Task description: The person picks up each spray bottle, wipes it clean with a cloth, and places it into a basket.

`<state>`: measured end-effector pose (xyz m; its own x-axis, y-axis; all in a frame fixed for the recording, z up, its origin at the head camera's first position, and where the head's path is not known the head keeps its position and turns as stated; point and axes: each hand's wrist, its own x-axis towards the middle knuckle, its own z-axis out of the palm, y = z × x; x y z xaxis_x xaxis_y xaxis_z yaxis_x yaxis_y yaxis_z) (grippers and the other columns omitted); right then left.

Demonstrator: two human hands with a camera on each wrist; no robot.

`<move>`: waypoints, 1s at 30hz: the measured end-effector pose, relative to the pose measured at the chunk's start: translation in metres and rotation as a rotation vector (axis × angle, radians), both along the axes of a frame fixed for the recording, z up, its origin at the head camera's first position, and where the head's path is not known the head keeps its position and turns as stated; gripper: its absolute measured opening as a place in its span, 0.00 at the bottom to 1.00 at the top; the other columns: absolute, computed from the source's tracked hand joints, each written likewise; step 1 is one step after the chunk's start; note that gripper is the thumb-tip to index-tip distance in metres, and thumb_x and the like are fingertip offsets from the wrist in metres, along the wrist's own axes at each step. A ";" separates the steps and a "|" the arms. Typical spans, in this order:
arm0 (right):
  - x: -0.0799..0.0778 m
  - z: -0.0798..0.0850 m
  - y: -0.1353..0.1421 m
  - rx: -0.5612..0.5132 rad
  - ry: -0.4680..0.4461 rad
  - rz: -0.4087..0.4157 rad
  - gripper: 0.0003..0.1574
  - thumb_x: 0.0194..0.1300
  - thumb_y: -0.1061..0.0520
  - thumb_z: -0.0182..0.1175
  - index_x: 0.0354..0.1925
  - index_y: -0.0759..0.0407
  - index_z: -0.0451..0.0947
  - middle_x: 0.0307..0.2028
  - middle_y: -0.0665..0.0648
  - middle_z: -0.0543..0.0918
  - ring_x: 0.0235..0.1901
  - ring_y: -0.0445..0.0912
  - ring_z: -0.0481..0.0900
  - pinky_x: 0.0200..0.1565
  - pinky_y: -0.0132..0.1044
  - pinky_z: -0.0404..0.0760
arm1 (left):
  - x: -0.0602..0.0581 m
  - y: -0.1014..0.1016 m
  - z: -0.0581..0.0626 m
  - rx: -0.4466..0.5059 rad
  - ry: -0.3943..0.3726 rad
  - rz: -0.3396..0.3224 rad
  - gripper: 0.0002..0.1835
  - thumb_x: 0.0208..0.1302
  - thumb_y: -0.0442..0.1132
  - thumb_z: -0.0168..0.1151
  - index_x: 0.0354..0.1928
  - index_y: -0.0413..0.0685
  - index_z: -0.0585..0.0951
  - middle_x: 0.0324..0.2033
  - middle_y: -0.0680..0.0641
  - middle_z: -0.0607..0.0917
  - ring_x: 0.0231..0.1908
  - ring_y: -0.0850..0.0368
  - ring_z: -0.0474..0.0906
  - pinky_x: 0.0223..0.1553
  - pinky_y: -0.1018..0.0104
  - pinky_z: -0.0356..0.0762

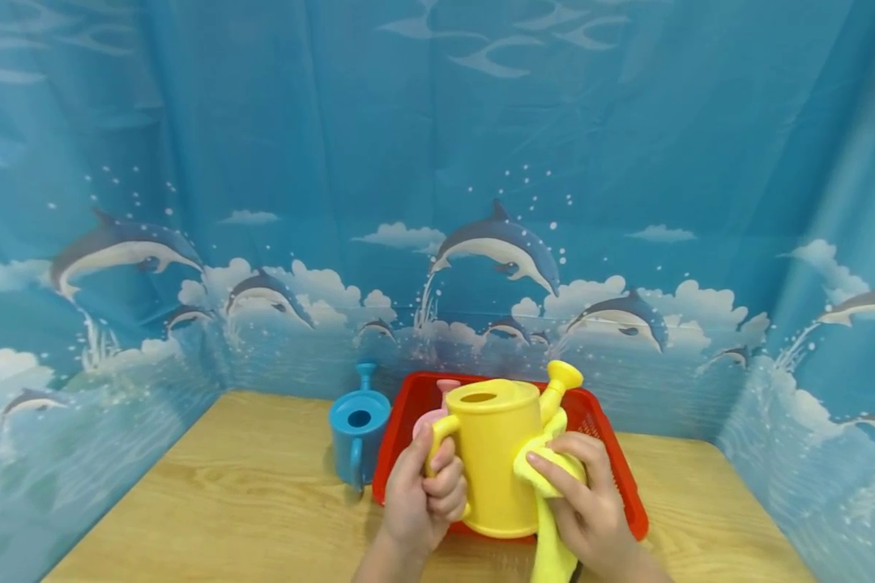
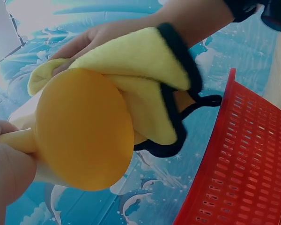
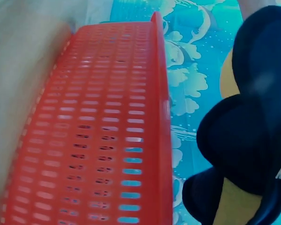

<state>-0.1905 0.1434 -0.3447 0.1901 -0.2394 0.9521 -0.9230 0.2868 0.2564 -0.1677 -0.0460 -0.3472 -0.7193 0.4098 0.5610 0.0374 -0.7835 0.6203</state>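
Observation:
A yellow watering can [image 1: 497, 461] is held up in front of the red basket in the head view. My left hand [image 1: 426, 494] grips its handle, fingers curled round it. On the can's right side, below the spout, my right hand [image 1: 591, 502] holds a yellow cloth [image 1: 550, 470] against the wall. The left wrist view shows the can's round base [image 2: 84, 129] and the cloth [image 2: 140, 70] with its dark edging hanging beside it. Dark folds of the cloth [image 3: 229, 145] fill the right of the right wrist view, where the right hand's fingers are hidden.
Behind the can stands a red slotted basket [image 1: 401, 413] on the wooden table [image 1: 211, 486]. Inside it is a pink watering can [image 1: 428, 419], partly hidden. A blue watering can [image 1: 360, 425] stands just left of the basket. A dolphin-printed curtain [image 1: 379, 162] encloses the back and sides.

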 end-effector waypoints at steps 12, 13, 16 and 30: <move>-0.018 0.015 -0.004 -0.052 -0.205 -0.152 0.22 0.70 0.52 0.45 0.49 0.68 0.74 0.41 0.70 0.71 0.42 0.51 0.69 0.45 0.32 0.69 | 0.000 0.004 0.002 -0.043 0.000 0.083 0.22 0.74 0.49 0.18 0.25 0.57 0.60 0.11 0.56 0.56 0.09 0.61 0.45 0.10 0.67 0.35; -0.020 0.016 -0.004 -0.046 -0.227 -0.165 0.22 0.70 0.52 0.45 0.50 0.68 0.73 0.42 0.69 0.71 0.42 0.51 0.69 0.44 0.32 0.69 | 0.000 0.004 0.002 -0.043 -0.004 0.091 0.22 0.74 0.49 0.17 0.25 0.57 0.60 0.11 0.56 0.56 0.09 0.61 0.45 0.10 0.67 0.35; -0.022 0.020 -0.005 -0.030 -0.296 -0.204 0.22 0.71 0.52 0.43 0.54 0.65 0.71 0.45 0.67 0.70 0.42 0.49 0.69 0.41 0.32 0.70 | 0.000 0.004 0.003 -0.053 -0.030 0.111 0.22 0.74 0.49 0.18 0.25 0.57 0.60 0.11 0.56 0.56 0.09 0.61 0.45 0.11 0.66 0.35; -0.020 0.003 -0.011 0.026 -0.389 -0.132 0.21 0.70 0.53 0.44 0.55 0.65 0.68 0.46 0.65 0.69 0.45 0.49 0.67 0.45 0.34 0.69 | 0.000 -0.003 0.000 0.062 -0.041 0.132 0.24 0.74 0.50 0.18 0.21 0.56 0.60 0.11 0.56 0.53 0.09 0.62 0.44 0.11 0.69 0.34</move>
<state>-0.2109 0.1324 -0.3413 -0.2163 -0.2623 0.9404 -0.9084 0.4070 -0.0954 -0.1677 -0.0492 -0.3477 -0.7874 0.2752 0.5517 0.1187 -0.8104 0.5737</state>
